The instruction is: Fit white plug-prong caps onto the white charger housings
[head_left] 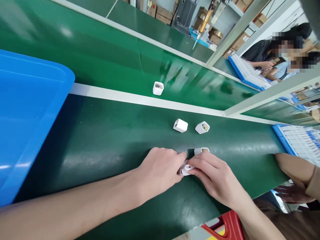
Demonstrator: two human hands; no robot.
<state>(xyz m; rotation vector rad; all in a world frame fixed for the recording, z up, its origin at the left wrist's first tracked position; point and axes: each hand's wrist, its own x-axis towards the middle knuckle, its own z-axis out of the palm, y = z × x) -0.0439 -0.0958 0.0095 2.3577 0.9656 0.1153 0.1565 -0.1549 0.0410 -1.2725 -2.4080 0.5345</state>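
My left hand [163, 170] is closed around a small white housing [184, 169] over the green table. The fingertips of my right hand [212, 171] pinch a small white part at the open end of that housing. Just behind my right hand stands another white housing [200, 151], partly hidden by the fingers. Farther back lie two more white housings, one on the left [180, 125] and one on the right [202, 127], its opening showing something yellow inside. One more white housing [158, 88] is on the green surface beyond the white strip.
A large blue tray [30, 100] fills the left side. A blue tray of white pieces [300, 143] lies at the right, near another person's arm [296, 168]. A red plastic object [231, 226] is below the table edge. Metal posts and two people are behind.
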